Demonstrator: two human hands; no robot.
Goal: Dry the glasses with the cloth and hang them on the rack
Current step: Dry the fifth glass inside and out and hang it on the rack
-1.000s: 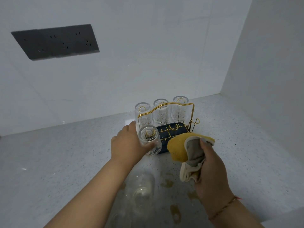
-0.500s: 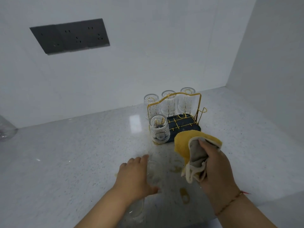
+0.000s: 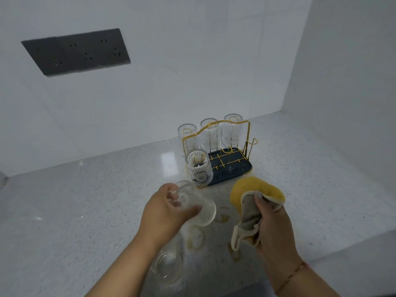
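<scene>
A gold wire rack [image 3: 248,133] on a dark blue tray [image 3: 235,170] stands near the back wall. Three clear ribbed glasses hang upside down along its back row, and another inverted glass [image 3: 199,168] sits on the front left peg. My left hand [image 3: 167,209] grips a clear glass [image 3: 195,204], lifted and tilted with its mouth facing right. My right hand [image 3: 272,224] grips a bunched yellow and grey cloth [image 3: 255,196] just right of that glass. One more glass [image 3: 169,264] stands on the counter under my left forearm.
The speckled grey counter [image 3: 85,211] carries yellowish wet rings [image 3: 222,217] in front of the rack. A dark socket panel [image 3: 77,51] sits on the back wall. A side wall closes the right; the counter's front edge runs at lower right.
My left hand let go of the glass now hanging on the front left peg, came back toward me and picked up another glass from the counter. The cloth hand stayed about where it was.
</scene>
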